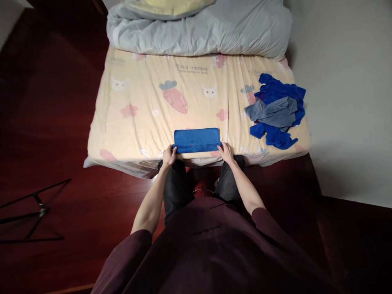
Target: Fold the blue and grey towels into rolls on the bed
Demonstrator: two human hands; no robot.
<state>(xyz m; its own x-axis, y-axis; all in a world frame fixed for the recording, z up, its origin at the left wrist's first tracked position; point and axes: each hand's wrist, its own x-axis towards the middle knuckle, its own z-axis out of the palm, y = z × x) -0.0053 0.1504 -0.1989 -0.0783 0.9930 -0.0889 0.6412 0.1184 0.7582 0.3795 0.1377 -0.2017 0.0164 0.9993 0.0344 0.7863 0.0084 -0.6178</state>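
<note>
A blue cloth [197, 140], shaped as a wide rectangle, lies flat on the bed near its front edge. Its near left corner is pinched by my left hand [169, 156], fingers closed. At the near right corner, my right hand [226, 153] grips the same cloth between thumb and fingers. Whether the cloth is folded in layers I cannot make out for certain. To the right of it, a loose heap of crumpled blue cloths [280, 136] has a grey cloth [275, 113] on top.
The bed [137, 134] has a yellow sheet printed with carrots and rabbits. A bunched grey quilt [196, 38] with a yellow pillow-like piece [171, 6] lies across the far side. On the right stands a pale wall [346, 102]. A black tripod-like stand [39, 212] is on the dark red floor.
</note>
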